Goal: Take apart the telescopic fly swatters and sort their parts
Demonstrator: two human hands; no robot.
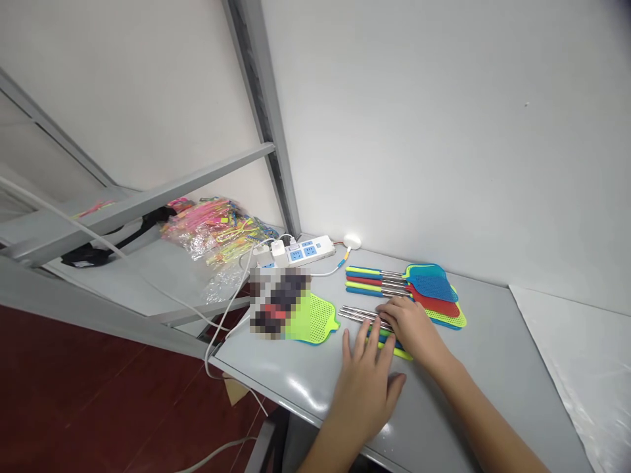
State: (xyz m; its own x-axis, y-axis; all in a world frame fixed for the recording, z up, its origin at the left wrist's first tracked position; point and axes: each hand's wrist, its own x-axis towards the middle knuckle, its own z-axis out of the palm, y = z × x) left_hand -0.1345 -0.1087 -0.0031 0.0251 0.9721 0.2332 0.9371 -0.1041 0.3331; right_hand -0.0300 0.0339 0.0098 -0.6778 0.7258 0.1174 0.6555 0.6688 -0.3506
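seen from the head view, on a gray table (497,348): at the back, a row of swatters (424,284) with handles, metal shafts and fanned mesh heads, seemingly done. apparently not yet finished: a nearer batch of metal rods (362,314), with colored handles (401,353) at the right-hand ends and a yellow-green mesh head (318,318), partly blurred out, just beside the left-hand tips; impossible to tell whether joined. pictured with fingers loosely spread, fingertips down on the batch, thumb held apart: the left hand (365,374). bent at the fingers over the same rods: the right hand (409,328); cannot tell whether pinching any. farther back: a power strip (310,250).
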